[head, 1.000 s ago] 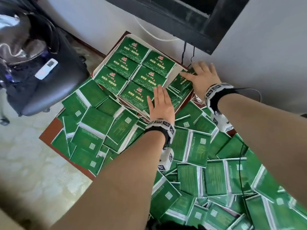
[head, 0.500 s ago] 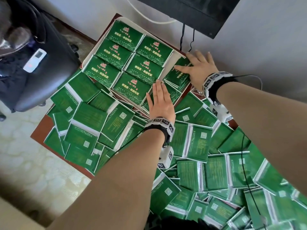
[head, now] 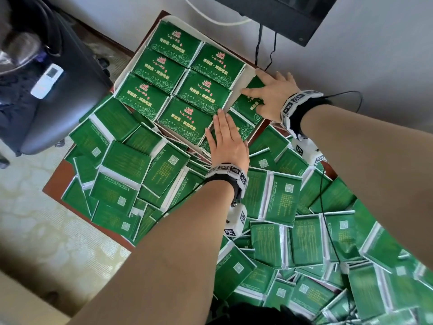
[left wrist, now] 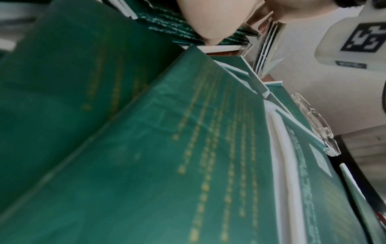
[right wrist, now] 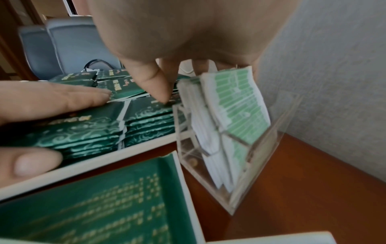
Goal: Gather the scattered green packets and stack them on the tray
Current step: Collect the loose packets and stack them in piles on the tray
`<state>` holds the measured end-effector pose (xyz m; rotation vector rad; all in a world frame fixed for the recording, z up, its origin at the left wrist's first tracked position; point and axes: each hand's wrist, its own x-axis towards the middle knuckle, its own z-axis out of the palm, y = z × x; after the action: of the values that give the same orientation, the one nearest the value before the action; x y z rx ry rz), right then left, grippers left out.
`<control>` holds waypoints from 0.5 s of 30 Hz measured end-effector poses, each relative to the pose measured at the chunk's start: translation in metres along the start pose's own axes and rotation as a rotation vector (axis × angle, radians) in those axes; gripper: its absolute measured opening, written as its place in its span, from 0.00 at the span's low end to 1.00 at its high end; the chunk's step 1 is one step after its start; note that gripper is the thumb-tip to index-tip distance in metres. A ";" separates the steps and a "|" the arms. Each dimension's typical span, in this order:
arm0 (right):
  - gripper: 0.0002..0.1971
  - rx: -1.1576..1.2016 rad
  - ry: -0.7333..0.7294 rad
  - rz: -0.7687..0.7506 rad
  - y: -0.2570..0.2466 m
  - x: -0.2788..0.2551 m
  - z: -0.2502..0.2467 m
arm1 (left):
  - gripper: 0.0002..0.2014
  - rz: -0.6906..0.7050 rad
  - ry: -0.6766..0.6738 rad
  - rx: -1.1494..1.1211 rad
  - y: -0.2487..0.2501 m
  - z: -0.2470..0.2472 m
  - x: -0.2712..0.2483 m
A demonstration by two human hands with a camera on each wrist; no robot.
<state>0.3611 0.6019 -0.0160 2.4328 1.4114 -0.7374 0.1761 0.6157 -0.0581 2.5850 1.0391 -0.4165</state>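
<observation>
A white tray [head: 248, 75] at the back of the table holds several neat stacks of green packets [head: 187, 90]. Many loose green packets [head: 126, 160] lie scattered across the table around and below it. My left hand [head: 225, 134] lies flat with straight fingers against the near right stack, at the tray's rim [right wrist: 104, 162]. My right hand [head: 262, 90] presses down with spread fingers on a small stack of packets [head: 246, 107] at the tray's right side. In the right wrist view its thumb [right wrist: 150, 85] touches that stack's top. The left wrist view shows blurred packets [left wrist: 167, 148] close up.
A clear acrylic holder with white and green cards [right wrist: 229, 125] stands right beside the tray, against the wall. A dark chair with a white remote [head: 46, 80] is at the left. A black screen [head: 293, 17] and cables [head: 259, 48] hang above. The table's left edge [head: 58, 181] is near.
My right hand has slid a little left toward the tray's corner with the stack under it. The left hand keeps its place at the tray's near right edge.
</observation>
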 end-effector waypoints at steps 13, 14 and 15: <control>0.37 -0.077 0.058 -0.033 -0.006 0.001 -0.001 | 0.40 0.015 0.006 -0.009 -0.003 0.001 -0.002; 0.37 -0.075 0.065 -0.019 -0.007 -0.002 -0.003 | 0.40 0.025 0.013 0.001 -0.003 -0.002 -0.004; 0.37 -0.066 0.074 -0.004 -0.009 -0.007 -0.006 | 0.41 0.039 0.019 0.006 -0.003 -0.005 -0.005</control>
<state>0.3527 0.6038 -0.0066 2.4298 1.4444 -0.5977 0.1709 0.6165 -0.0520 2.6149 0.9940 -0.3871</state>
